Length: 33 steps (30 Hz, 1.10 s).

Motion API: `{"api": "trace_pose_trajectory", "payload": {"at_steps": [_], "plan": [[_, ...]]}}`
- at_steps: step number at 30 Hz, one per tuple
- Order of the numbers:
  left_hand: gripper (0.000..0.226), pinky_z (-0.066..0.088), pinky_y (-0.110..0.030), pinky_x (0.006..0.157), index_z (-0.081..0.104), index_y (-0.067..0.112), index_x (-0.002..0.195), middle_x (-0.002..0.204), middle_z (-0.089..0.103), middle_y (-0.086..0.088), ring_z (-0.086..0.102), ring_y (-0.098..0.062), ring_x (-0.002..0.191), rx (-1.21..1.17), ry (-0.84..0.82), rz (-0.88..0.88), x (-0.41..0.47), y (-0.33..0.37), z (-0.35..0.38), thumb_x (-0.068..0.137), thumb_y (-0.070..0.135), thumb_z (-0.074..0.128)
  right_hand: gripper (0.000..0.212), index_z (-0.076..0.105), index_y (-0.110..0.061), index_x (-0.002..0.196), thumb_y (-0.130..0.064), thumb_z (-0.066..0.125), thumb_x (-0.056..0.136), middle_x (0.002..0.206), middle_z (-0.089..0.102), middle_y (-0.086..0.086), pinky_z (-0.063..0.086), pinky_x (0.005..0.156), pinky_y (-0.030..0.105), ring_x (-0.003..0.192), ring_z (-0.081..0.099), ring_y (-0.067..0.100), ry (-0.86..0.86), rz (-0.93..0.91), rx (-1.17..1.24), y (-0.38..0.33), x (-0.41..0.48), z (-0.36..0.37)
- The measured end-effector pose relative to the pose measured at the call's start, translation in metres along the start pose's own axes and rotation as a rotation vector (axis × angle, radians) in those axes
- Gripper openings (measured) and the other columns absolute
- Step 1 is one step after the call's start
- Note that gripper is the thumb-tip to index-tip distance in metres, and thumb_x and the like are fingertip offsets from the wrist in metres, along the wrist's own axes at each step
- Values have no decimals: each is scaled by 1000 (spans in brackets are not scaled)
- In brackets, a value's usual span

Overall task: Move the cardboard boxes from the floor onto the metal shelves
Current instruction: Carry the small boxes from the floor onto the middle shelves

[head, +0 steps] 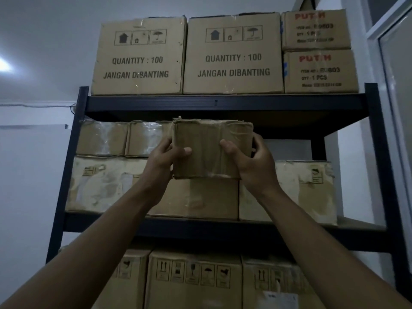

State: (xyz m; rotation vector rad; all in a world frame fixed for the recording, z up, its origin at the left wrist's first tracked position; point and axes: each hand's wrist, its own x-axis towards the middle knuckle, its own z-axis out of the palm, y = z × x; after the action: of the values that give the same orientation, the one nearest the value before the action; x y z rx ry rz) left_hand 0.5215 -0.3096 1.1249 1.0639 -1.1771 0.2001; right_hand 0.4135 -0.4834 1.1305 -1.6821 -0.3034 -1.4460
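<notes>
Brown taped small cardboard box (211, 150) gripped by my left hand (165, 157) and right hand (252, 161), raised before dark metal shelves (223, 103).

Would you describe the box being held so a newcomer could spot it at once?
Find the dark metal shelving unit and its middle tier of taped cartons. In front of that tier, the left hand and right hand grip a small cardboard box. It alone is in hands, nearest the camera, its creased, tape-wrapped face carrying no print.
</notes>
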Motion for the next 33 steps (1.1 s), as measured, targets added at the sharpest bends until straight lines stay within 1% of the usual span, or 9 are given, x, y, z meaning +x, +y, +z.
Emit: {"api": "trace_pose_trajectory", "payload": {"at_steps": [3, 7, 10, 16, 18, 22, 24, 30, 33], "plan": [[45, 57, -25, 70, 58, 27, 127, 107, 71, 14, 69, -9, 100, 30, 19, 46, 21, -14, -11, 85, 37, 67, 78, 57, -32, 129, -70, 76, 64, 120, 67, -11, 59, 87, 32, 108, 66, 8, 74, -24, -34, 15, 12, 14], [31, 57, -19, 67, 58, 29, 120, 100, 73, 18, 71, -1, 91, 11, 67, 76, 44, -28, -24, 91, 37, 67, 66, 52, -33, 128, -64, 69, 73, 114, 64, -19, 53, 75, 15, 97, 64, -7, 129, -40, -98, 32, 27, 32], [32, 61, -25, 73, 61, 30, 116, 108, 72, 6, 72, -4, 92, 27, 128, 85, 58, -37, -29, 88, 43, 70, 47, 54, -37, 120, -57, 64, 79, 105, 66, -22, 50, 76, 19, 91, 63, -12, 125, -19, -120, 42, 36, 42], [39, 60, -43, 87, 67, 27, 110, 108, 72, 4, 70, -12, 100, 101, 264, 122, 78, -47, -34, 83, 55, 72, 65, 57, -35, 128, -73, 64, 76, 100, 63, -27, 47, 62, 4, 87, 61, -16, 163, -77, -300, 43, 43, 46], [29, 60, -41, 86, 67, 32, 102, 103, 72, 8, 69, -10, 97, 156, 301, 152, 82, -50, -35, 84, 54, 71, 62, 59, -31, 127, -70, 67, 79, 103, 64, -21, 47, 61, 7, 87, 62, -9, 186, -93, -371, 44, 48, 46], [14, 59, -29, 80, 63, 40, 90, 92, 69, 15, 66, 0, 89, 270, 354, 192, 87, -56, -36, 85, 50, 72, 65, 61, -23, 128, -67, 68, 80, 118, 65, -1, 58, 83, 38, 102, 63, 14, 201, -67, -475, 51, 55, 48], [17, 57, -25, 77, 63, 37, 94, 91, 67, 15, 65, -1, 87, 332, 374, 196, 89, -59, -37, 85, 49, 73, 68, 60, -22, 130, -68, 68, 80, 119, 64, 1, 57, 86, 43, 105, 62, 18, 202, -43, -515, 54, 56, 49], [32, 44, -16, 65, 65, 18, 112, 89, 65, 6, 63, -7, 83, 487, 396, 121, 89, -61, -34, 86, 35, 76, 55, 60, -16, 133, -45, 73, 88, 119, 66, 2, 47, 66, 19, 95, 57, 10, 138, -11, -554, 61, 57, 45], [25, 45, -19, 64, 64, 20, 109, 91, 66, 1, 63, -11, 83, 513, 388, 88, 77, -59, -33, 88, 28, 75, 50, 58, -19, 134, -37, 73, 90, 115, 61, -5, 51, 76, 25, 97, 57, 9, 123, -24, -518, 61, 46, 39]]}}
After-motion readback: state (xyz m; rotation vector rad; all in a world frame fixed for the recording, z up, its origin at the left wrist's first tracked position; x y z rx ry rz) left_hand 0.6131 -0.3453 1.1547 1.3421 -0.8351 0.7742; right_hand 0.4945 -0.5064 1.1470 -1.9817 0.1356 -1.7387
